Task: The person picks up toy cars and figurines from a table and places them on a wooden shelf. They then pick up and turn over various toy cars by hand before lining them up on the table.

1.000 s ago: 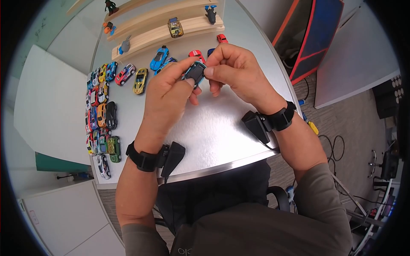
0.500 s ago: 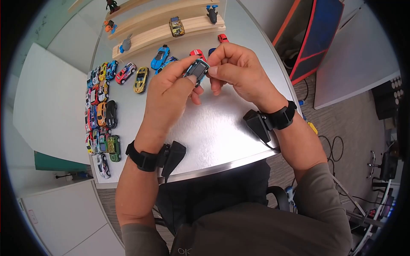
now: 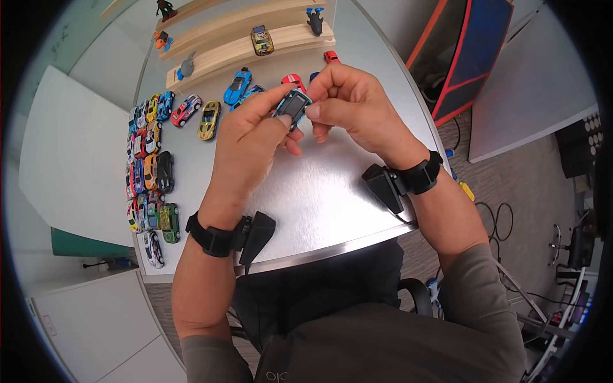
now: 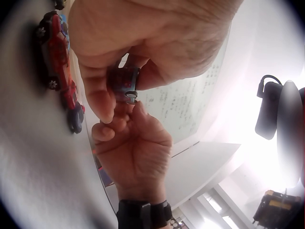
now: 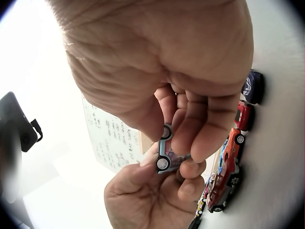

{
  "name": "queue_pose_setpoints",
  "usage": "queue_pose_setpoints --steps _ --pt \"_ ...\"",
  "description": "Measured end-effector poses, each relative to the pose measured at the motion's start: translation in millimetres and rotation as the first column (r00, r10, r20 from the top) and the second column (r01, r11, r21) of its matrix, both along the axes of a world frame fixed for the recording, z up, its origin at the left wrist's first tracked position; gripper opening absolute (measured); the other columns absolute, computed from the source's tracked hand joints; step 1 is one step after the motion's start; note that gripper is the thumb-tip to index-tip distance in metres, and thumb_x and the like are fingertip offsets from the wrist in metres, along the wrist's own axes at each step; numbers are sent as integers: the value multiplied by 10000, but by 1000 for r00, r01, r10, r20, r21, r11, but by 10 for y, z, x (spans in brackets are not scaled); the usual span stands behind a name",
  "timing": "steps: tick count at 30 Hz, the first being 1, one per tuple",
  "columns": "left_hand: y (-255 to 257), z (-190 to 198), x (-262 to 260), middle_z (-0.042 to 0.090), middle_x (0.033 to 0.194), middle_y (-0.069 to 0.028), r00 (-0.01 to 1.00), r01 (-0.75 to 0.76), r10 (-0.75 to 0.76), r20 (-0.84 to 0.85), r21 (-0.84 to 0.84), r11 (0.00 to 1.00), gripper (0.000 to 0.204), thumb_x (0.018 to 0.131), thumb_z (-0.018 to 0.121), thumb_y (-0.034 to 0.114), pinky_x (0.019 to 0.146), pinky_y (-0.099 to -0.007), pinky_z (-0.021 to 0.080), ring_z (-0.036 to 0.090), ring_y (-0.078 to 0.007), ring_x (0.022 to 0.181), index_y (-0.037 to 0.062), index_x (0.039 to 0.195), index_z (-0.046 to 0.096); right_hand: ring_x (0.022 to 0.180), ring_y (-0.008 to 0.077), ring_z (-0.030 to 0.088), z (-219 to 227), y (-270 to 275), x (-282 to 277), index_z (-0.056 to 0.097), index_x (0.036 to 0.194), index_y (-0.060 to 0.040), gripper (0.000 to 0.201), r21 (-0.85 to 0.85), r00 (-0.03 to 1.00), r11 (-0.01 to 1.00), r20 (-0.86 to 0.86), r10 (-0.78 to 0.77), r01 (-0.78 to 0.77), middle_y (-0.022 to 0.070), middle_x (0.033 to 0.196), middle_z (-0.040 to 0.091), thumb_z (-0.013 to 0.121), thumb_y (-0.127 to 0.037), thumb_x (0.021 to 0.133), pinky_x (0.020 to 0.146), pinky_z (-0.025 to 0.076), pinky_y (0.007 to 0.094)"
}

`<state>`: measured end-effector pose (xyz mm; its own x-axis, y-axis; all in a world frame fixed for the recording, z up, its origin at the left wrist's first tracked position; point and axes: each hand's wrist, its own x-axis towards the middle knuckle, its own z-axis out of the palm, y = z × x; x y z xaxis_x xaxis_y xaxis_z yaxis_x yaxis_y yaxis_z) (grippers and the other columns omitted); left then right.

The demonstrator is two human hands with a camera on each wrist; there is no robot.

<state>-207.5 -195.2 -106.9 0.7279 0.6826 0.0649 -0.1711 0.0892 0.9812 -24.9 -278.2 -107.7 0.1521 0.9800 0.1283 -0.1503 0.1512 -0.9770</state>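
A small light-blue toy car (image 3: 293, 108) is held above the table with its dark underside facing up. The left hand (image 3: 248, 142) grips it between thumb and fingers. At its right end, the right hand (image 3: 354, 112) has thumb and forefinger pinched at the car's edge. In the left wrist view the car (image 4: 126, 82) shows a wheel near the right fingertips. The right wrist view shows the side of the car (image 5: 164, 150) with two wheels, between both hands' fingers.
Rows of toy cars (image 3: 151, 172) stand along the table's left side. More cars, including a gold one (image 3: 209, 120) and a blue one (image 3: 237, 86), lie beyond the hands. Wooden shelves (image 3: 217, 59) at the back hold a car (image 3: 262, 40) and small figures.
The car in the hands has tilted slightly and shifted a little; both hands stay at nearly the same place with their hold on it.
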Motion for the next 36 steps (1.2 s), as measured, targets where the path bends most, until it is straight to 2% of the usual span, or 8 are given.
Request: queue_pose_setpoints --steps 3,5,15,21,23,36 --pt "0 10 -2 674 1016 -117 1000 -5 5 -9 -15 1000 421 928 510 17 661 -295 584 668 -152 789 -73 1331 591 638 120 662 -5 7 -1 602 946 -11 130 3 1000 1000 25 -5 5 70 796 681 712 -12 878 583 542 253" --pt "18 8 -16 668 1117 -139 998 33 -33 -47 6 999 422 957 498 9 669 -320 579 664 -183 847 -83 1366 555 634 119 661 -15 8 -1 600 943 -13 131 0 999 1000 31 -10 10 68 796 681 713 -12 878 578 542 252" --pt "29 6 -19 663 1106 -123 998 40 -41 -43 -9 999 416 959 497 4 663 -316 573 655 -177 842 -82 1361 558 632 112 655 -5 -2 -6 604 952 -29 102 -28 999 999 45 -17 18 54 789 673 697 -59 922 580 531 253" --pt "29 -6 -31 656 1102 -111 995 100 -100 21 11 995 485 926 535 -16 713 -320 574 657 -174 877 -76 1407 520 640 109 654 13 -9 19 614 968 -28 77 -25 999 999 45 -19 20 49 790 671 655 -93 961 588 529 254" --pt "19 12 -30 654 1102 -102 995 97 -96 -7 76 992 530 898 561 -43 726 -323 576 661 -175 887 -67 1425 507 641 109 655 13 -9 17 615 968 -27 77 -24 999 999 39 -22 23 48 789 670 650 -96 964 589 530 254" --pt "9 11 -13 639 1122 -78 996 89 -90 18 49 995 595 869 644 -47 709 -279 569 651 -133 831 -26 1447 505 647 105 654 18 -12 15 617 990 -21 124 -13 999 1000 53 -13 13 44 796 670 665 -131 960 596 538 253"
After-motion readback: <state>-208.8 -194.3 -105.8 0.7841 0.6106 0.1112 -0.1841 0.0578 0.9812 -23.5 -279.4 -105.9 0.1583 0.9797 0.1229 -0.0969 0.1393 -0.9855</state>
